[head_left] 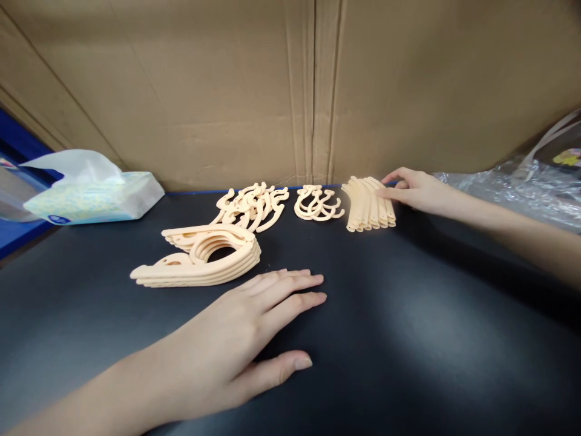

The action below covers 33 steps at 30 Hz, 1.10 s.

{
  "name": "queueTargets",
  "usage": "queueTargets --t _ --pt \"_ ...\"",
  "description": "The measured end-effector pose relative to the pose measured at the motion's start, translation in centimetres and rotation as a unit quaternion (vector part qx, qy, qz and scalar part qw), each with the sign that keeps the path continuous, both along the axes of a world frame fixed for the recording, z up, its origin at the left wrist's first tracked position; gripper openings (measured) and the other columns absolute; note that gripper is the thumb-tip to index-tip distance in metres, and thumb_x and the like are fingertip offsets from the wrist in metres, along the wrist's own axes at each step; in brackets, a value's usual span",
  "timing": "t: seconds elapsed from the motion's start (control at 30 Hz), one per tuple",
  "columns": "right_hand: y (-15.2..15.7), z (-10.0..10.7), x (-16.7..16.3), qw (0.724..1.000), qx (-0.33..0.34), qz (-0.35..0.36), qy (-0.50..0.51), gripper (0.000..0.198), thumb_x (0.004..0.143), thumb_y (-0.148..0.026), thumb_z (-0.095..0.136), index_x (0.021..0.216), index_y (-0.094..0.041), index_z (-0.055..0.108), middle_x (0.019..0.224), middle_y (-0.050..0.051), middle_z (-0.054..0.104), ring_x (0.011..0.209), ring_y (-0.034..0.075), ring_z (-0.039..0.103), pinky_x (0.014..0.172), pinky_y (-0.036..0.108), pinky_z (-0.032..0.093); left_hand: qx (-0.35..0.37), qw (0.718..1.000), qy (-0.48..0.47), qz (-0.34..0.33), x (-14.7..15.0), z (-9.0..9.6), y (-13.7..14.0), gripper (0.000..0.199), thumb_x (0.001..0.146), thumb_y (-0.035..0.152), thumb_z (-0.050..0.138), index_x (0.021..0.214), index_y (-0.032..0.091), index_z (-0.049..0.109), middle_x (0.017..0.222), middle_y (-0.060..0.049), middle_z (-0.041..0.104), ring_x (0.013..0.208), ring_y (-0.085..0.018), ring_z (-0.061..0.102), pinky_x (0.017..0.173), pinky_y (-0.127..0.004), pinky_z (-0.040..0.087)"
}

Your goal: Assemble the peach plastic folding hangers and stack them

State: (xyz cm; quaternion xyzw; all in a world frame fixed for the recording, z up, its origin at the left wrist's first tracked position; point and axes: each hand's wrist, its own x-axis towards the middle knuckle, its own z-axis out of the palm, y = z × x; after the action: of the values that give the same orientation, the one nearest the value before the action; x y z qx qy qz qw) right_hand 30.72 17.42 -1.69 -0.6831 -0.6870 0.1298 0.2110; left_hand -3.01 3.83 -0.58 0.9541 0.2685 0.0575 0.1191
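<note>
My left hand (254,321) lies flat on the black table, fingers stretched out and thumb apart, holding nothing. Just beyond it is a stack of assembled cream plastic folding hangers (231,263). At the far right, my right hand (411,189) has thumb and forefinger at the right end of a row of cream hanger arms (370,203), pinching one at its upper end. The fingertips are partly hidden behind the pieces. Left of that row lies a small pile of cream hanger hooks (318,203). Another heap of curved cream hanger pieces (252,206) sits behind the hanger stack.
A tissue pack (104,194) with a tissue sticking out stands at the back left. Cardboard (218,97) rises along the table's back edge. Crumpled clear plastic (512,188) lies at the far right, beyond my right forearm.
</note>
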Motion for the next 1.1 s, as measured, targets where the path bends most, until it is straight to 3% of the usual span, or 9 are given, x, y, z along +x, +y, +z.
queueTargets --t 0.37,0.5,0.67,0.8,1.1 --pt "-0.6 1.0 -0.6 0.999 -0.009 -0.010 -0.038 0.036 0.078 -0.044 0.060 0.100 -0.015 0.062 0.058 0.000 0.060 0.044 0.013 0.050 0.047 0.028 0.039 -0.004 1.000 0.001 -0.006 -0.1 0.0 -0.1 0.050 0.093 0.037 0.052 0.139 0.021 0.042 0.148 -0.007 0.041 0.134 -0.024 0.041 0.109 -0.038 0.039" --pt "-1.1 1.4 -1.1 0.998 -0.039 -0.034 0.024 0.028 0.082 -0.031 0.058 0.104 -0.013 0.058 0.056 0.000 0.059 0.039 0.014 0.050 0.046 0.030 0.043 -0.001 1.000 0.001 -0.007 -0.2 0.0 0.0 0.050 0.093 0.037 0.052 0.139 0.021 0.042 0.148 -0.008 0.041 0.134 -0.024 0.041 0.110 -0.039 0.039" --pt "-1.4 1.8 -1.4 0.982 -0.021 -0.057 0.180 0.024 0.081 -0.022 0.058 0.103 -0.014 0.051 0.062 0.002 0.059 0.052 0.016 0.058 0.050 0.031 0.051 0.006 1.000 0.004 -0.011 0.0 0.0 0.0 0.048 0.093 0.036 0.051 0.137 0.018 0.044 0.147 -0.010 0.042 0.133 -0.024 0.042 0.109 -0.040 0.040" --pt "-1.3 1.8 -1.1 0.977 0.005 -0.060 0.203 0.025 0.081 -0.022 0.058 0.102 -0.016 0.047 0.069 0.004 0.060 0.058 0.016 0.060 0.051 0.030 0.052 0.009 1.000 0.002 -0.013 0.0 0.0 0.0 0.048 0.093 0.036 0.052 0.138 0.019 0.043 0.147 -0.009 0.042 0.134 -0.024 0.042 0.109 -0.040 0.040" --pt "-1.3 1.7 -1.4 0.976 0.000 -0.042 0.213 0.025 0.079 -0.019 0.057 0.101 -0.018 0.045 0.061 0.002 0.061 0.053 0.021 0.063 0.045 0.032 0.052 0.007 1.000 0.009 -0.011 -0.1 0.0 0.0 0.048 0.094 0.037 0.050 0.138 0.020 0.042 0.148 -0.009 0.040 0.135 -0.023 0.040 0.110 -0.039 0.039"
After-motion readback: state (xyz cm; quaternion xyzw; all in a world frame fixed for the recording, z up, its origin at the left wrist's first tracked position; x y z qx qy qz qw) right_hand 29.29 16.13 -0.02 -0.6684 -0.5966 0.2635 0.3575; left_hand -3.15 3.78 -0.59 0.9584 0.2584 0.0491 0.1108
